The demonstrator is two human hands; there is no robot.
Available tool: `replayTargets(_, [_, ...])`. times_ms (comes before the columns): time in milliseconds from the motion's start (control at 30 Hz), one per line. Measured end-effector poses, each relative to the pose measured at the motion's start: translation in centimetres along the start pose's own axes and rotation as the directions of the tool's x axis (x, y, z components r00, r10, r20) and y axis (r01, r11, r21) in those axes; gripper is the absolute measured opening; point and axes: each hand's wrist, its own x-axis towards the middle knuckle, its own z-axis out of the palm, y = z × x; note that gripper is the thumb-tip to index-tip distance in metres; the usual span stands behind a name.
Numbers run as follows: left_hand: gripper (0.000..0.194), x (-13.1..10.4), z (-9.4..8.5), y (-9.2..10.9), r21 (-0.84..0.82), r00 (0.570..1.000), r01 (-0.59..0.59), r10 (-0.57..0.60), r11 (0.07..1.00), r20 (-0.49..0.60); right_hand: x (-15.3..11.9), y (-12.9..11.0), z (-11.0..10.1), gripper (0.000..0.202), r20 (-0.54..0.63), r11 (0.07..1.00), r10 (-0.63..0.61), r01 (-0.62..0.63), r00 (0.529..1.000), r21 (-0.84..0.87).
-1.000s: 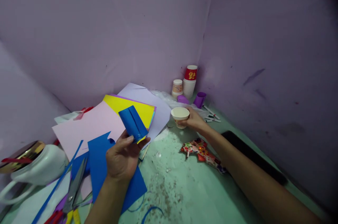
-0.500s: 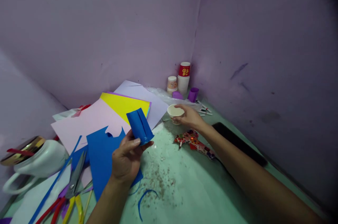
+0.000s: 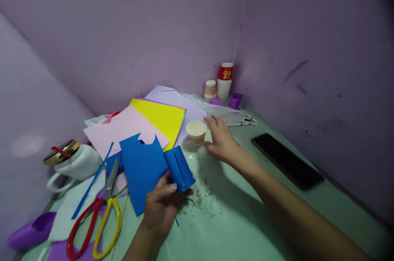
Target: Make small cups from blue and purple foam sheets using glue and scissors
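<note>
A rolled blue paper piece (image 3: 179, 168) is held upright and slightly tilted in my left hand (image 3: 164, 203), thumb on its lower front. Right of it and farther back, a small paper cup (image 3: 197, 133) stands on the green table (image 3: 237, 211), open side up. My right hand (image 3: 220, 138) is just to the right of the cup, fingers apart and holding nothing. A blue sheet with a notched top edge (image 3: 143, 170) lies left of the roll.
Scissors (image 3: 111, 195) with red and yellow handles lie left, near a white mug (image 3: 80, 162). Pink (image 3: 129, 129) and yellow paper (image 3: 160, 117) lie behind. Stacked cups (image 3: 224, 88) stand in the corner. A black phone (image 3: 286, 160) lies right.
My right hand has let go of the cup, which now stands on the table. The red patterned tool is no longer visible. The view has shifted, and my left hand still holds the blue roll.
</note>
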Motion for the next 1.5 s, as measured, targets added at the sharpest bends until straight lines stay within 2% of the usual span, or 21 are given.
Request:
replayTargets(67, [0.039,-0.2,0.1,-0.7,0.000,0.998,0.049,-0.049,0.999,0.034,-1.7,-1.0,-1.2,0.060,-0.077,0.996,-0.039,0.044,0.996,0.074])
replayTargets(100, [0.040,-0.3,0.1,-0.9,0.004,0.997,0.059,-0.059,0.998,0.057,-2.6,-1.4,-1.7,0.053,-0.074,0.985,-0.047,0.058,0.996,0.162])
replayTargets(133, [0.041,-0.4,0.0,-1.2,0.011,0.995,0.062,-0.063,0.998,0.084,-3.5,-1.7,-2.1,0.048,-0.038,0.960,-0.035,0.045,0.999,0.277])
replayTargets(200, [0.045,-0.6,-0.3,-1.6,0.040,0.986,0.078,-0.083,0.996,0.146,-5.1,-1.9,-2.5,0.042,0.108,0.852,-0.049,-0.015,0.993,0.523])
replayTargets(267, [0.048,-0.7,-0.5,-1.7,0.074,0.972,0.109,-0.122,0.991,0.200,-6.3,-1.5,-2.8,0.036,0.197,0.745,-0.113,-0.048,0.974,0.666])
replayTargets(300, [0.047,-0.7,-0.6,-1.7,0.084,0.965,0.119,-0.135,0.989,0.223,-6.7,-1.2,-2.9,0.033,0.212,0.723,-0.147,-0.041,0.966,0.690])
replayTargets(400, [0.037,-0.6,-0.4,-1.4,0.089,0.959,0.112,-0.131,0.990,0.250,-7.3,-0.4,-3.2,0.024,0.239,0.773,-0.181,-0.013,0.954,0.635])
replayTargets(500, [0.029,-0.5,0.0,-0.9,0.075,0.976,0.108,-0.120,0.991,0.182,-7.4,-0.3,-3.1,0.012,0.255,0.829,-0.146,-0.023,0.956,0.559])
replayTargets(567, [0.034,-0.5,0.2,-0.6,0.074,0.984,0.100,-0.109,0.992,0.137,-7.5,-0.4,-2.9,0.006,0.256,0.839,-0.107,-0.050,0.961,0.541])
replayTargets(667, [0.050,-0.6,0.1,-0.2,0.109,0.989,-0.003,-0.013,0.994,0.148,-7.6,-0.6,-2.3,0.006,0.211,0.837,-0.043,-0.080,0.977,0.541])
replayTargets(800, [0.066,-0.6,-0.4,-0.4,0.313,0.970,-0.192,0.132,0.930,0.204,-7.6,-0.8,-1.9,0.009,0.216,0.831,0.001,-0.121,0.976,0.544])
replayTargets(867, [0.062,-0.4,-0.6,-0.5,0.393,0.971,-0.200,0.128,0.898,0.203,-7.6,-1.0,-1.8,0.009,0.254,0.825,0.001,-0.144,0.967,0.547])
replayTargets(933, [0.057,-0.2,-0.7,-0.5,0.370,0.979,-0.151,0.088,0.917,0.182,-7.7,-1.1,-1.8,0.011,0.274,0.817,-0.005,-0.154,0.962,0.556])
replayTargets(1000, [0.058,0.1,-0.8,-0.2,0.281,0.985,-0.089,0.043,0.955,0.165,-7.8,-1.1,-1.9,0.017,0.245,0.804,-0.016,-0.133,0.969,0.579])
replayTargets(1133, [0.061,0.3,-0.8,0.1,0.122,0.990,-0.011,-0.006,0.992,0.140,-7.7,-0.8,-1.9,0.038,0.102,0.742,0.024,-0.086,0.994,0.664])
replayTargets(1267, [0.059,0.0,-0.5,-0.7,0.091,0.988,0.040,-0.054,0.995,0.148,-7.8,-0.8,-1.1,0.063,0.157,0.616,0.098,-0.184,0.983,0.766])
replayTargets(1367, [0.060,-0.2,-0.5,-1.1,0.201,0.988,0.006,-0.037,0.980,0.153,-8.0,-0.6,-1.0,0.046,0.058,0.625,0.155,-0.143,0.986,0.767])
replayTargets(1433, [0.063,-0.1,-0.7,-0.7,0.298,0.985,-0.079,0.028,0.951,0.172,-7.8,-0.3,-1.4,0.031,-0.020,0.617,0.216,-0.120,0.976,0.778])
replayTargets(1500, [0.065,0.0,-1.3,0.2,0.406,0.964,-0.189,0.090,0.894,0.251,-7.5,0.0,-1.9,0.027,0.032,0.540,0.298,-0.196,0.954,0.818])
